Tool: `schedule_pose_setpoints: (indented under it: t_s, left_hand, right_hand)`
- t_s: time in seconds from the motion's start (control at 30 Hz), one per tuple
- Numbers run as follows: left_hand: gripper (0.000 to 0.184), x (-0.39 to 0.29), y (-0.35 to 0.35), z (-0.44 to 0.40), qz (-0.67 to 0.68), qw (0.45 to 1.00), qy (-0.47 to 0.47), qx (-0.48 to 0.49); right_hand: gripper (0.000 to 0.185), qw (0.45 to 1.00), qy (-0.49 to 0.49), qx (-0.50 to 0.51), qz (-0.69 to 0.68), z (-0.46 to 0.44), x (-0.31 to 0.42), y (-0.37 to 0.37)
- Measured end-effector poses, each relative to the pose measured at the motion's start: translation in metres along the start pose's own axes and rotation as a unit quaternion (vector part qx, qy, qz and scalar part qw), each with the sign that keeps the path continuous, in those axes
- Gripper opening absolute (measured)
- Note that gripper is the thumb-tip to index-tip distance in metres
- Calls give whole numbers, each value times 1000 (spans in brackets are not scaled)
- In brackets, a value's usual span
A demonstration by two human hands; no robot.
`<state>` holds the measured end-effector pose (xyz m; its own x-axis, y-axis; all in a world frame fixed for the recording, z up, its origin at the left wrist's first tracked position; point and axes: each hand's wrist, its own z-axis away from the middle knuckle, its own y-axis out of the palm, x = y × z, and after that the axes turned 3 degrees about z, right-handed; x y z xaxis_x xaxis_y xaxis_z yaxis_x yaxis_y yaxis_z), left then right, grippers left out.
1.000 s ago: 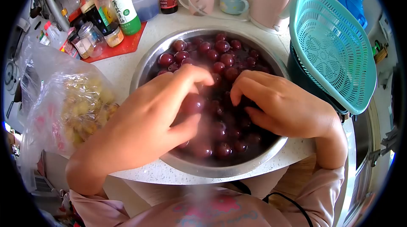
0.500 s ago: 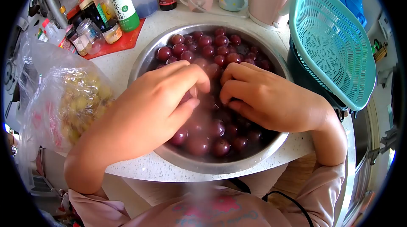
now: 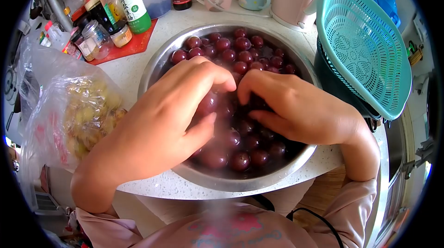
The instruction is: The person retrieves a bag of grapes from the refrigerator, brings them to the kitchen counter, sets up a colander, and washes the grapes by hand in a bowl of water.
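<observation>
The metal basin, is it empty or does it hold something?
Not empty: many dark red fruits lie inside the metal basin. The left hand and right hand hide part, so I cannot tell exactly how full.

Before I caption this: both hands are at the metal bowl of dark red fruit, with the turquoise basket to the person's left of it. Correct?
The side is wrong: the head view shows the turquoise basket to the person's right. The left hand and right hand are at the metal bowl of dark red fruit.
</observation>
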<state>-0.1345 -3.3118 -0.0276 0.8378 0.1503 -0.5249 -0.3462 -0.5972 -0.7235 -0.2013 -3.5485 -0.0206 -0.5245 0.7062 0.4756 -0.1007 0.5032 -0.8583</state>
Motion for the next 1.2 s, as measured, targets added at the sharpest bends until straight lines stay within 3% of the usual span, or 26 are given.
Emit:
schedule_pose_setpoints:
  t_s: [0.1, 0.23, 0.33, 0.43, 0.5, 0.6, 0.7, 0.8, 0.83, 0.93, 0.97, 1.0, 1.1, 1.2]
  left_hand:
    - [41, 0, -1, 0, 17, 1000, -4, 6]
    - [45, 1, -1, 0, 31, 999, -15, 7]
    - [43, -3, -2, 0, 20, 1000, -16, 3]
    - [32, -4, 0, -1, 2, 1000, -12, -28]
    - [25, -4, -1, -4, 13, 999, -16, -31]
    - [13, -8, 0, -12, 10, 999, -29, -36]
    - [10, -17, 4, -18, -1, 999, -42, -26]
    - [16, -28, 3, -21, -13, 998, -33, -56]
    - [19, -29, 4, -20, -12, 997, -33, -62]
    - [20, -35, 8, -14, 45, 994, -58, -75]
    - [21, -30, 13, -12, 40, 995, -26, -87]
    - [28, -32, 8, -11, 40, 997, -42, -49]
    - [34, -24, 17, -10, -6, 995, 59, -86]
    - [33, -23, 13, -7, -36, 994, 84, -66]
  right_hand:
    - [19, 998, 58, 32, -1, -1, 11, -11]
    - [26, 996, -53, -77, 5, 3, -8, 3]
    - [28, 998, 14, -55, -13, 3, 0, 0]
    - [26, 998, 50, -26, -30, 2, 3, -3]
    - [23, 998, -35, -57, 0, 3, -3, 0]
    - [21, 998, -49, -26, 26, 3, -5, -4]
    - [20, 998, 48, 24, -38, 3, 5, -11]
    - [26, 944, 89, -35, -316, 5, -6, -7]
    - [32, 933, 89, -35, -348, 4, -5, -13]
    - [38, 910, 100, -31, -402, 5, -5, -19]
    - [41, 905, 95, -40, -413, 5, -7, -18]
    - [41, 899, 89, -42, -426, 6, -7, -18]
    - [39, 884, 86, -37, -458, 6, -4, -19]
    - [35, 886, 94, -12, -453, 8, -3, -18]
